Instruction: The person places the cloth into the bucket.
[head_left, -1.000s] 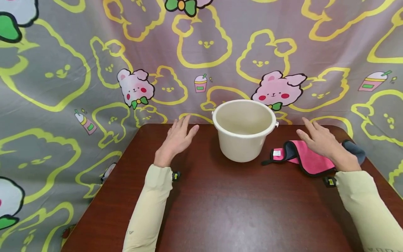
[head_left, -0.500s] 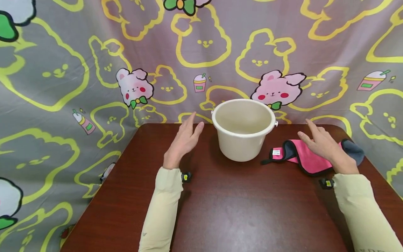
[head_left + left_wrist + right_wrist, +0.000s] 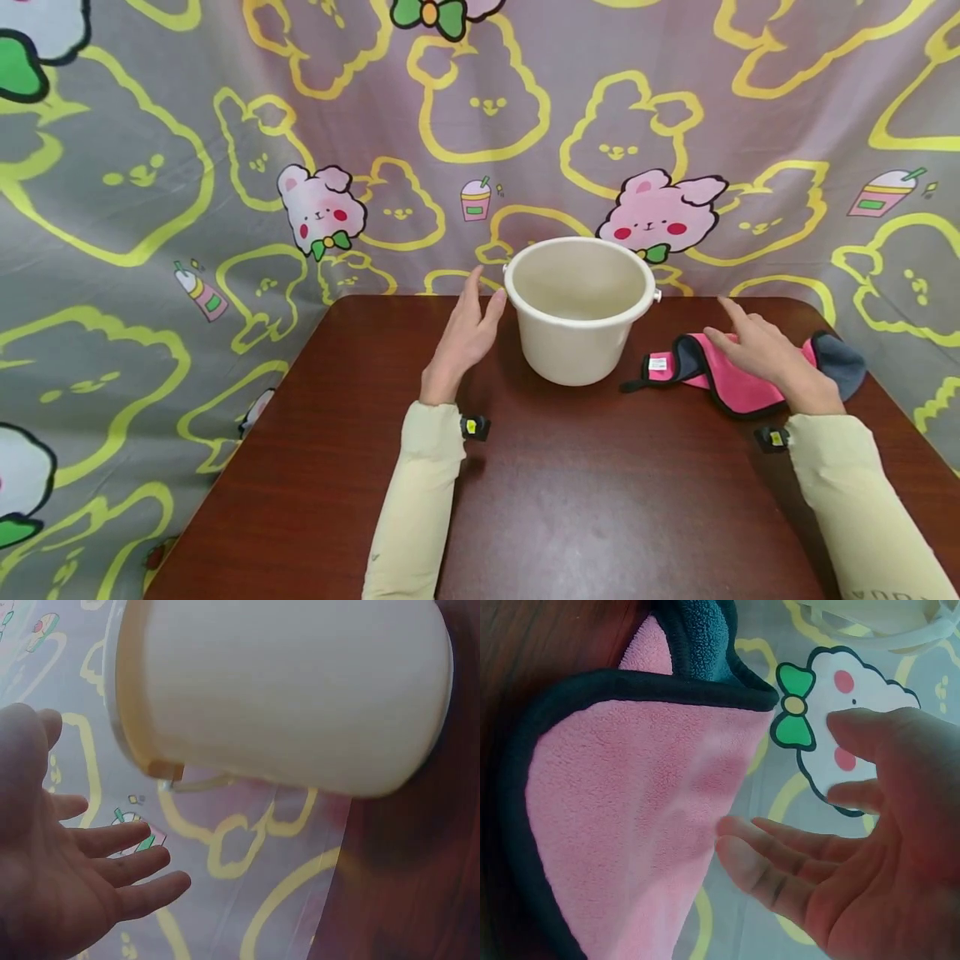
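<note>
A cream plastic bucket [image 3: 573,354] stands upright near the back of the table, and the part of its inside in view holds nothing. Just left of its rim is my left hand [image 3: 467,337], fingers extended and thumb apart. The left wrist view shows that hand [image 3: 67,862] with spread fingers beside the bucket [image 3: 292,690]. My right hand [image 3: 761,350] hovers over a pink and dark grey towel [image 3: 738,383] with black edging, to the bucket's right. In the right wrist view its relaxed fingers overlap the edge of the pink cloth [image 3: 630,787]; nothing is held.
The dark brown tabletop [image 3: 615,500] stretches toward me. Behind and to the left hangs a patterned curtain [image 3: 487,75] with cartoon animals. A small black device [image 3: 474,427] sits at my left cuff, and another device [image 3: 772,437] at the right cuff.
My left hand has moved right, from well left of the bucket to close beside its rim. The right hand has shifted only slightly. Bucket and towel stay in place.
</note>
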Tool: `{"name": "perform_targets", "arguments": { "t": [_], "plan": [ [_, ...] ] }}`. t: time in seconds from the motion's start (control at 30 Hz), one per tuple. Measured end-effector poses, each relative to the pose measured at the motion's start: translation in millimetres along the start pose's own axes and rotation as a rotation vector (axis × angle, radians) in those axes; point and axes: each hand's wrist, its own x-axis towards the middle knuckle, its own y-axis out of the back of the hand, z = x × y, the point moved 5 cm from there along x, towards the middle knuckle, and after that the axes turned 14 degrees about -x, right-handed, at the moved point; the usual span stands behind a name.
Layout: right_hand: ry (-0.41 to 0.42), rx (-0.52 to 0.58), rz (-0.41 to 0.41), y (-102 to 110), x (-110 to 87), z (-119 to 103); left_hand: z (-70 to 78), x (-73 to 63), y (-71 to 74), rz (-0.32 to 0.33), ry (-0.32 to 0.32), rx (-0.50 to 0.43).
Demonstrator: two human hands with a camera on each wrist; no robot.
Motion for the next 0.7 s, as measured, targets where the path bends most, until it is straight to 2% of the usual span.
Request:
{"name": "perform_targets", "arguments": {
  "t": [0.23,0.33,0.47,0.7],
  "plan": [
    [-0.024,-0.058,-0.133,-6.4,-1.0,7.0,1.4,2.6,-17.4,0.04,0.022,-0.11],
    [-0.005,-0.085,-0.125,-8.1,0.0,7.8,0.2,3.4,-24.0,0.04,0.003,-0.159],
    [0.031,-0.123,-0.098,-8.8,-0.2,9.5,-3.0,4.3,-31.3,0.015,-0.021,-0.163],
    [-0.01,-0.132,-0.124,-11.7,-2.6,20.7,-5.1,3.8,-34.2,0.018,-0.002,-0.127]
  ]
}}
